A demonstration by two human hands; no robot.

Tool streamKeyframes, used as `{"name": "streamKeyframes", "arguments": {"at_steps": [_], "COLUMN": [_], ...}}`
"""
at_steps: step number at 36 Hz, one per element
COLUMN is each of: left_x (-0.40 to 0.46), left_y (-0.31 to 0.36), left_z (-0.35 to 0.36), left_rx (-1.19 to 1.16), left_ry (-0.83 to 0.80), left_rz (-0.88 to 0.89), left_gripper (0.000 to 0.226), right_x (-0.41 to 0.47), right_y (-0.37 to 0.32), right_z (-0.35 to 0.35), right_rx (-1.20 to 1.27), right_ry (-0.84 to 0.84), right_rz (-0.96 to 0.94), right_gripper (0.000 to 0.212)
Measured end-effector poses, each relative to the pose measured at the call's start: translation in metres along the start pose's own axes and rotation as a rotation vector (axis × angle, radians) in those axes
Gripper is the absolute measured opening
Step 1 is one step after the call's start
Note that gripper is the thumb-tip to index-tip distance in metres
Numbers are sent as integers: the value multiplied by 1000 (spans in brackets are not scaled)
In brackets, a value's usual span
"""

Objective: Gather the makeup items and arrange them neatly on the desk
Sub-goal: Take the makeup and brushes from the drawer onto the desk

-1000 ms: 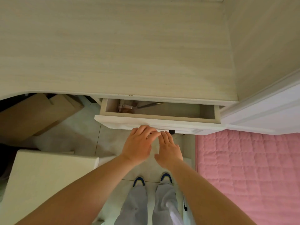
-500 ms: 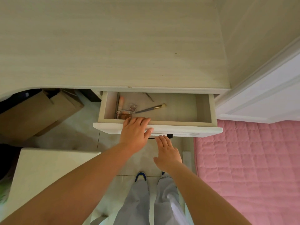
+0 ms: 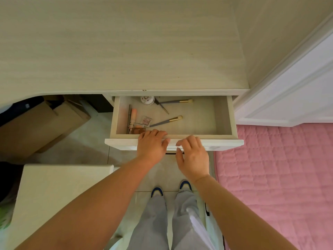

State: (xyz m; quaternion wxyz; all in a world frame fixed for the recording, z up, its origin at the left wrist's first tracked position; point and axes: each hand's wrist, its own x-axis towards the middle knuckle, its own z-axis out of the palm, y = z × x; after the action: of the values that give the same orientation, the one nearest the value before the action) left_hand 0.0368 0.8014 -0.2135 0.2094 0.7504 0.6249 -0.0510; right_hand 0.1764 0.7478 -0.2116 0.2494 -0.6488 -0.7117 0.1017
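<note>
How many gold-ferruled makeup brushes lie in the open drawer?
2. One gold-ferruled makeup brush lies along the back of the white wooden drawer; the other lies mid-drawer, angled. More may hide beneath the desktop edge.

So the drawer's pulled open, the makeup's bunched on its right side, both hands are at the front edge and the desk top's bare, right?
Not quite. The head view shows the makeup bunched on the left side of the drawer, with brushes toward the middle; the right side is bare. The rest holds: drawer open, left hand and right hand at its front edge, desk top bare.
</note>
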Motion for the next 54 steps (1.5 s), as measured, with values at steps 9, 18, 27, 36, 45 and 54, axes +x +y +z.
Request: {"name": "streamKeyframes", "arguments": {"at_steps": [9,18,27,36,45,54], "left_x": [-8,-13,-16,-25,-37,-51], "left_y": [-1,-10,-22,-25,-25,-27], "left_z": [-3,-3,-1,-8,-8,5], "left_rx": [-4,-98,-156,-164,-85,11], "left_ry": [-86,-185,-262,-438,-477,-510], "left_rz": [26,24,20,56,71,45], "left_gripper": [38,34,24,23,30,43], "right_x": [20,20,23,29,16,5], "right_y": [1,-13,-8,-4,-14,-17], "right_z": [2,0,4,2,5,2], "right_rx": [-216,-234,-314,-97,-249,-299], "right_ry": [-548,-610,-813,-1003,-1134,-1276], "right_rz": [167,263,183,392,166,77], "right_gripper": [47,37,40,33,38,44]}}
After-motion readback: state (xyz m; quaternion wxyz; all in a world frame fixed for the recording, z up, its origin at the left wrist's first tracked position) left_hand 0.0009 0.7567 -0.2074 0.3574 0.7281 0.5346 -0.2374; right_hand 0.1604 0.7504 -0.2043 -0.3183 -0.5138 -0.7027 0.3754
